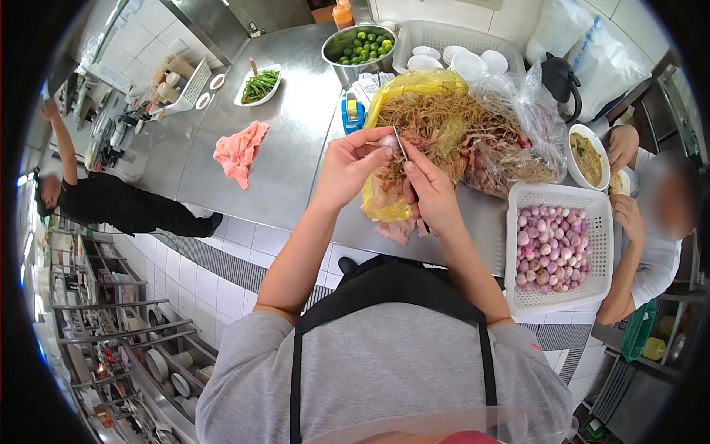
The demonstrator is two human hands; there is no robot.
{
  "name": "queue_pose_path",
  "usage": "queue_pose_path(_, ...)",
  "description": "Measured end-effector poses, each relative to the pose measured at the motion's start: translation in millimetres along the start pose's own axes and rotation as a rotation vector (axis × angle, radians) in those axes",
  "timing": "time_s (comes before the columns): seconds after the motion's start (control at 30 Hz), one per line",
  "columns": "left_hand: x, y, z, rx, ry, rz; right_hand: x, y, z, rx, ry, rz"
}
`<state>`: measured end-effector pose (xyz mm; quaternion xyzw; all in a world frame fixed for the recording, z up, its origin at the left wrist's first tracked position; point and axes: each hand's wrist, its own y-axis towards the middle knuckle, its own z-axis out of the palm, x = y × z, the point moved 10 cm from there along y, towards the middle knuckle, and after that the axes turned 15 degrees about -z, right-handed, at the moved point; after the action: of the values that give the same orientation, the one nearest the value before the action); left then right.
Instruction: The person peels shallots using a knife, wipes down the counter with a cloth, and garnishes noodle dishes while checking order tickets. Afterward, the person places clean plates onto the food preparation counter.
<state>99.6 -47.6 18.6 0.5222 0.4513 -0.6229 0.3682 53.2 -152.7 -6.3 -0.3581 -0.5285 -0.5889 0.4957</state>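
Note:
Between the fingertips of my left hand (351,166) is a small pale shallot (387,141). My right hand (431,189) grips a knife (400,143), its blade up against the shallot. Both hands are over an open yellow plastic bag (386,95) full of dry roots and skins (425,111). To its right, a clear plastic bag (543,111) holds more roots and reddish shallots. A white basket (523,292) of peeled purple shallots (551,248) sits near my right forearm.
A pink cloth (242,152), a plate of green vegetables (259,86) and a steel pot of limes (358,55) are on the steel table (288,177). One person (658,214) sits at right by a bowl (589,157); another person (111,203) stands at left.

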Motion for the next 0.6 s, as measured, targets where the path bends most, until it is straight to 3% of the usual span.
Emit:
queue_pose_path(0.07, 1.4, 1.0, -1.1, 0.010, -0.071, -0.020, -7.8, -2.9, 4.9, 0.024, 0.165, 0.085)
queue_pose_path(0.4, 4.7, 2.2, -5.7, 0.018, -0.134, -0.026, 4.7, -3.5, 12.6, 0.079, 0.049, -0.021)
queue_pose_path(0.6, 0.4, -3.2, -0.3, 0.065, -0.149, -0.028, -7.1, -6.8, 8.7, 0.006, 0.281, 0.118)
